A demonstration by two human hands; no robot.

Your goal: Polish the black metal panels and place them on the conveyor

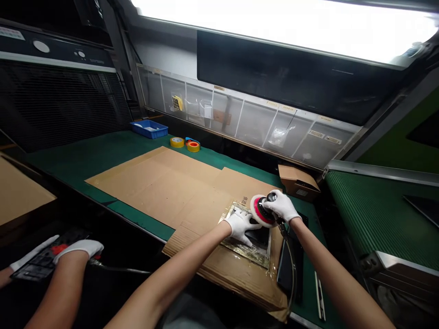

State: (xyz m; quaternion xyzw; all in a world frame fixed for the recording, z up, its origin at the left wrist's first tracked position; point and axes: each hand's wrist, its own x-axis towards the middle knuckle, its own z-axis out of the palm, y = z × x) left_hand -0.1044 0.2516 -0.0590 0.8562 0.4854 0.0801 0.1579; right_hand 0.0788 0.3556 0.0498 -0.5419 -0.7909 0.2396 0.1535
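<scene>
My right hand (281,205), in a white glove, is closed around the black body of a polisher (264,211). Its round pad, white with a red ring, is tilted up on edge, and a hose trails down from it. Gloved in white too, my left hand (240,226) lies with fingers spread on a dark flat panel (259,236). A frame (245,252) with shiny, yellowish tape-like edges surrounds that panel on stacked cardboard (236,278). Whether the pad touches the panel I cannot tell.
Left of me, another person's gloved hands (80,249) hold a dark part and a tool with a hose. Tape rolls (177,142) and a blue tray (150,129) sit at the back. A small carton (298,182) and a green conveyor (380,205) are right.
</scene>
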